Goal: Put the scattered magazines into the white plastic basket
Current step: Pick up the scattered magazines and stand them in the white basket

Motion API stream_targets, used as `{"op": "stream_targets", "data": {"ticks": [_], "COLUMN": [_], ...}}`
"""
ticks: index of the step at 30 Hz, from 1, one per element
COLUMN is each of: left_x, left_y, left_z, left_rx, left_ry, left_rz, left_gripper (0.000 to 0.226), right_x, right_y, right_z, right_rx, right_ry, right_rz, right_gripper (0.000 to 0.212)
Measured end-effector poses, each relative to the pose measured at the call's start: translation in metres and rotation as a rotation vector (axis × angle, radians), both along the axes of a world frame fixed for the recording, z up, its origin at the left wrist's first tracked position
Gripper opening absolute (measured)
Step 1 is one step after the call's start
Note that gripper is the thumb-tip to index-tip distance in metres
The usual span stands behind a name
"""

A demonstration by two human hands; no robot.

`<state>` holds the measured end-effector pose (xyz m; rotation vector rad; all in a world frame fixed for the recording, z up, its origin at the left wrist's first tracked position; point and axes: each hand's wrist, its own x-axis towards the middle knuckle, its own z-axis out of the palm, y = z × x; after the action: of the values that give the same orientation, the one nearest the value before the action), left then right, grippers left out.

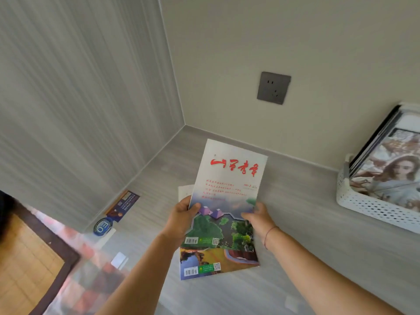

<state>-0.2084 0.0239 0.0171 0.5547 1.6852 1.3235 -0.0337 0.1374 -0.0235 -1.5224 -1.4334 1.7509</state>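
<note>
I hold a magazine (227, 185) with red title lettering and a landscape cover above the grey desk (295, 246). My left hand (181, 217) grips its left edge and my right hand (259, 217) grips its right edge. Under it lies a second magazine (204, 264) with a similar cover, its lower part showing. A pale sheet corner (184, 192) peeks out at the left. The white plastic basket (372, 208) stands at the right edge, with several magazines (391, 171) leaning in it.
A wall socket (273, 88) sits on the back wall. A dark blue leaflet (122, 205) and a round blue sticker (102, 226) lie by the left wall. At lower left the floor shows a patterned mat (91, 276) and wood flooring.
</note>
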Motion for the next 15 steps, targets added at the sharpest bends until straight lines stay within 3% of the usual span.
{"op": "stream_targets", "data": {"ticks": [3,6,15], "left_x": [0.024,0.051,0.180], "left_y": [0.025,0.057,0.191], "left_z": [0.012,0.024,0.068], "left_rx": [0.041,0.052,0.154], "left_ry": [0.043,0.083,0.191], "left_rz": [-0.114,-0.182,-0.267], "left_gripper": [0.022,0.019,0.017], "right_x": [0.040,0.095,0.262], "right_y": [0.025,0.047,0.105], "right_z": [0.017,0.033,0.104], "right_rx": [-0.028,0.101,0.521], "right_ry": [0.014,-0.056,-0.140], "right_rz": [-0.119,-0.174,-0.500], "right_gripper": [0.014,0.026,0.022]}}
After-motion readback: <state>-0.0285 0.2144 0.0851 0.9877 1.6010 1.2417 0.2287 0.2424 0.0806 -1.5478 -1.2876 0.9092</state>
